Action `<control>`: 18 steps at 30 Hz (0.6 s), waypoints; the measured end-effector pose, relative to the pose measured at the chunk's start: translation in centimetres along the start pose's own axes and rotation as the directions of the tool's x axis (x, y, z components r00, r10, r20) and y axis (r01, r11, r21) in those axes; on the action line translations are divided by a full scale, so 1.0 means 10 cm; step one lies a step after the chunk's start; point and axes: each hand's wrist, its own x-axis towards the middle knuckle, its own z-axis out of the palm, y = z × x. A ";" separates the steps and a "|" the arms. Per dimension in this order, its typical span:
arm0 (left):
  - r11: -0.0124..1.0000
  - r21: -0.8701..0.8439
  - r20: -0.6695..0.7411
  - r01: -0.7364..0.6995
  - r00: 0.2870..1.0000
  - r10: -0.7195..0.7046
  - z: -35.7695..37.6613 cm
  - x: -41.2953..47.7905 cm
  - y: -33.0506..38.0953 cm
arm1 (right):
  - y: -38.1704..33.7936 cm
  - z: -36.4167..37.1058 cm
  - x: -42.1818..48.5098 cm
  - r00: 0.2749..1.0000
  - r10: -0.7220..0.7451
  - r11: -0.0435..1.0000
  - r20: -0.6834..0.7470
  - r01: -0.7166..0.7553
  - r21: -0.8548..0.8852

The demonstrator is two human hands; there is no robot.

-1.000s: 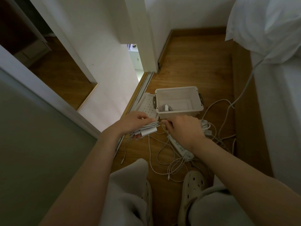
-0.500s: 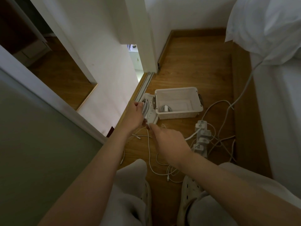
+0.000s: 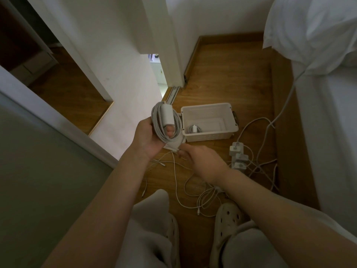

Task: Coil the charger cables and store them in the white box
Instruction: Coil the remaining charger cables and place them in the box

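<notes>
The step in hand is finishing one coil. The left hand grips a coiled charger cable, held up on edge. Its fingers are curled round the loops, its thumb shows through the middle of them, and the adapter block lies against the top of the loops, just above that thumb.

The right hand has its back to the camera. Its fingertips reach to the lower edge of the coil, where a thin tail drops away to the wooden floor. Whether those fingertips pinch the tail or only touch it cannot be told.

The white box sits open on the floor just beyond the left fingers and to their right, with a small coiled charger already in its near corner.

The task looks well short of done. Loose cables sprawl below the right wrist, and a power strip with plugs in it lies just right of the right hand.

The next move probably calls for tucking the tail into the loops so they do not spring apart, then carrying the bundle rightward over the rim and laying it flat beside the charger inside.
</notes>
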 end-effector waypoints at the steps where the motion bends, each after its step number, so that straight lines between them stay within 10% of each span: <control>1: 0.998 0.055 0.037 0.010 0.999 -0.012 0.00 -0.01 0.00 | 0.05 -0.03 0.01 1.000 0.016 1.000 0.021 -0.016 -0.018; 7: 0.880 0.475 0.203 -0.006 0.974 -0.103 -0.08 -0.02 0.03 | 0.18 -0.22 0.00 0.998 0.067 0.992 0.015 -0.065 -0.107; 12: 0.454 0.885 0.172 -0.104 0.979 -0.111 -0.08 -0.08 0.00 | 0.23 -0.32 0.00 0.994 0.082 0.977 -0.067 -0.093 -0.191; 18: 0.122 0.990 0.076 -0.066 0.994 -0.078 -0.17 0.03 -0.12 | 0.22 -0.39 0.01 0.981 0.069 0.954 -0.182 -0.118 -0.275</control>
